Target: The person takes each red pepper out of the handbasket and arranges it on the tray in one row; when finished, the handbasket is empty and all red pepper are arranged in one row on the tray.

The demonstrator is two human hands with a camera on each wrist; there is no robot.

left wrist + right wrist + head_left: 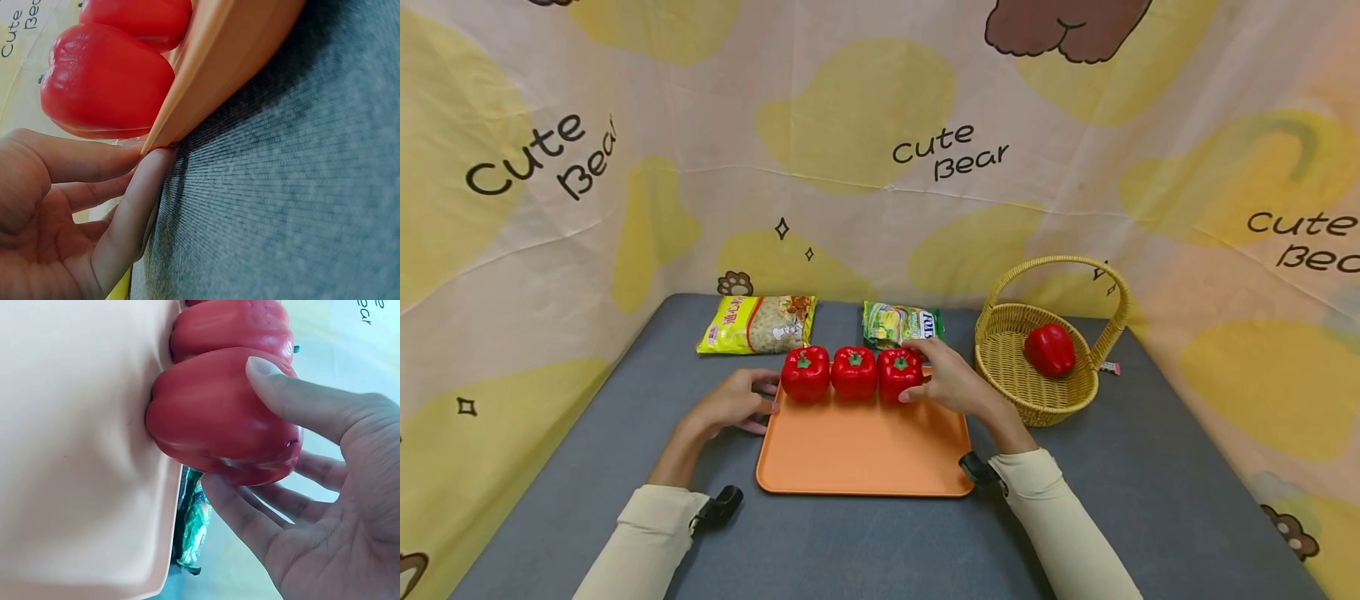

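We see the right hand (951, 379) gripping a glossy red bell pepper (219, 419), green-stemmed and blocky, between thumb and fingers; it ends a row of three on the orange tray (865, 454). The left hand (736, 402) pinches the tray's left edge. Further right, we find a wicker basket (1003, 342) holding another red pepper (1049, 350)

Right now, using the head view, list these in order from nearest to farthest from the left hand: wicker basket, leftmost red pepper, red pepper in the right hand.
From the left hand:
1. Leftmost red pepper, just to its right.
2. Gripped red pepper, at the row's right end, in the right hand.
3. Wicker basket, right of the tray.
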